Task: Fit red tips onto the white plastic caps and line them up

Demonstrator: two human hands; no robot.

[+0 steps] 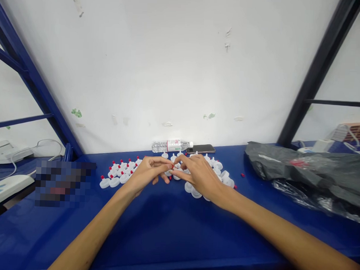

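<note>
My left hand [151, 170] and my right hand [197, 173] meet over the middle of the work, thumbs and fingertips pinched together. Between the fingertips shows a small red cap [173, 166]; whether a white piece is joined to it I cannot tell. To the left, several white plastic nozzle lids [114, 182] with red caps on their tips stand in rows. Under and around my right hand lies a pile of white nozzle lids [196, 193] without red tips, some upright and some tipped over. Loose red caps [243, 175] lie on the right.
The blue table [163, 234] meets a white wall. A clear water bottle [172, 145] lies on its side at the back, beside a dark phone [201, 149]. A dark plastic bag [303, 172] spreads on the right. Blue frame posts [36, 77] flank the table.
</note>
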